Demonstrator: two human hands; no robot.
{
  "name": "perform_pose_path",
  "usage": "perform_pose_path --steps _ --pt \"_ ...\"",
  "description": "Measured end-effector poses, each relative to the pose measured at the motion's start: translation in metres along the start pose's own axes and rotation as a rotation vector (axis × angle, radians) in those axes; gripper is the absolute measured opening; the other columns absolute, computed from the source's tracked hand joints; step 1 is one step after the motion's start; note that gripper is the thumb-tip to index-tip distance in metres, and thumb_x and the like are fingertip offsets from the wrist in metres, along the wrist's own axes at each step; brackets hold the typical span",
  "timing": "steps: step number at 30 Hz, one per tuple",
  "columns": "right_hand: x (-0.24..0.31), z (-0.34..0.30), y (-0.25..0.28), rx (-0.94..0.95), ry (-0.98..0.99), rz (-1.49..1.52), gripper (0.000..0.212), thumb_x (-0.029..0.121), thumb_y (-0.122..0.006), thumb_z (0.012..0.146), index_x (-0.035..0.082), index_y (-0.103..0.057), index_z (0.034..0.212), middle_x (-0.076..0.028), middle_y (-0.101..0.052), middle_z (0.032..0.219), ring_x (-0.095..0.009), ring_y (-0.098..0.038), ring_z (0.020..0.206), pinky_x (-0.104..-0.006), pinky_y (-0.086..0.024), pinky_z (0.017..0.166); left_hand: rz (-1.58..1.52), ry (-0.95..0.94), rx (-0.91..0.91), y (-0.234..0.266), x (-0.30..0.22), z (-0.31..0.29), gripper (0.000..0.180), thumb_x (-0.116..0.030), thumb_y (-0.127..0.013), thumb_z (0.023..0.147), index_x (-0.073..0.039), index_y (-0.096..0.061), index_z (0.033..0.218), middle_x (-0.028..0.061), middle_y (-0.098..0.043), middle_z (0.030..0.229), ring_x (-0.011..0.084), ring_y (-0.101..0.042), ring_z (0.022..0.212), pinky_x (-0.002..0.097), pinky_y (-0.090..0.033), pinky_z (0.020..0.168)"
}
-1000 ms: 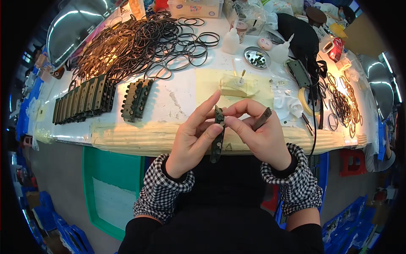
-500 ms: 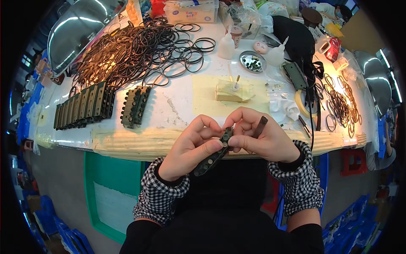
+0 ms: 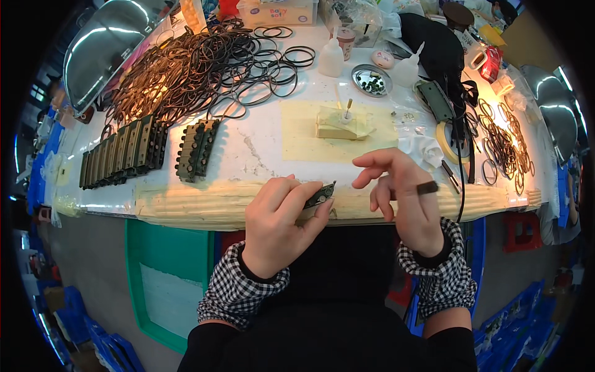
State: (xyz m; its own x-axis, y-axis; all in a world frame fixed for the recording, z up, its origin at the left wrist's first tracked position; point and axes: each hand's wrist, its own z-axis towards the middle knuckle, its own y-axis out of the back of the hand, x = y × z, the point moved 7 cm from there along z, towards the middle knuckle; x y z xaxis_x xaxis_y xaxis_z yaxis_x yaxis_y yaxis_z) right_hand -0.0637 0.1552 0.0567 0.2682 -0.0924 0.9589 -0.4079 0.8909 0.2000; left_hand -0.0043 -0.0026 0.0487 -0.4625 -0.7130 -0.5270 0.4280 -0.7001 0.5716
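My left hand [image 3: 276, 226] pinches a small dark green toy-vehicle hull [image 3: 320, 196] with round wheels along its side, above the padded front edge of the table. Most of that hull is hidden behind my fingers. To its right, my right hand [image 3: 406, 192] is raised, its fingers apart and clear of the hull. A dark flat bar-like tool [image 3: 427, 187] sticks out from my right hand; its other end is out of sight. On the left of the table are several similar wheeled hulls [image 3: 198, 150] and a row of green hulls [image 3: 124, 154] packed side by side.
A big heap of thin black loops [image 3: 186, 74] lies at the back left, and a smaller heap [image 3: 505, 146] at the right. A yellowish block [image 3: 338, 126], a round metal dish [image 3: 370, 80] of small green parts and a white squeeze bottle [image 3: 331, 59] stand beyond my hands.
My right hand has let go of the hull and moved up and to the right with the dark tool. My left hand keeps the hull, now turned more upright and further forward.
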Motion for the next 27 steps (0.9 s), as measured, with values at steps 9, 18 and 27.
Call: perform_pose_path --steps 9,18,27 --pt "0.018 -0.026 0.017 -0.04 0.128 -0.302 0.03 0.025 -0.058 0.092 -0.003 -0.067 0.097 -0.012 -0.065 0.08 -0.02 -0.064 0.072 -0.0276 -0.048 0.063 0.358 -0.086 -0.12 -0.015 -0.009 -0.006 0.024 -0.022 -0.075 0.068 -0.011 -0.067 0.087 -0.0012 -0.057 0.075 0.0176 -0.055 0.073 0.0328 -0.035 0.072" --pt "0.007 -0.03 0.004 -0.073 0.234 -0.311 0.02 0.006 -0.072 0.081 -0.002 -0.068 0.099 -0.012 -0.066 0.086 -0.021 -0.064 0.074 -0.0275 -0.05 0.065 0.358 -0.065 -0.089 -0.019 -0.009 -0.01 0.024 -0.025 -0.074 0.066 -0.011 -0.066 0.085 -0.0009 -0.058 0.071 0.0164 -0.055 0.065 0.0309 -0.034 0.069" --pt "0.003 -0.026 -0.002 -0.076 0.232 -0.291 0.018 0.007 -0.071 0.083 -0.002 -0.067 0.098 -0.012 -0.066 0.085 -0.021 -0.065 0.073 -0.0278 -0.051 0.063 0.357 -0.082 -0.096 -0.019 -0.007 -0.009 0.023 -0.027 -0.074 0.068 -0.011 -0.065 0.083 -0.0012 -0.058 0.069 0.0157 -0.055 0.063 0.0302 -0.034 0.067"
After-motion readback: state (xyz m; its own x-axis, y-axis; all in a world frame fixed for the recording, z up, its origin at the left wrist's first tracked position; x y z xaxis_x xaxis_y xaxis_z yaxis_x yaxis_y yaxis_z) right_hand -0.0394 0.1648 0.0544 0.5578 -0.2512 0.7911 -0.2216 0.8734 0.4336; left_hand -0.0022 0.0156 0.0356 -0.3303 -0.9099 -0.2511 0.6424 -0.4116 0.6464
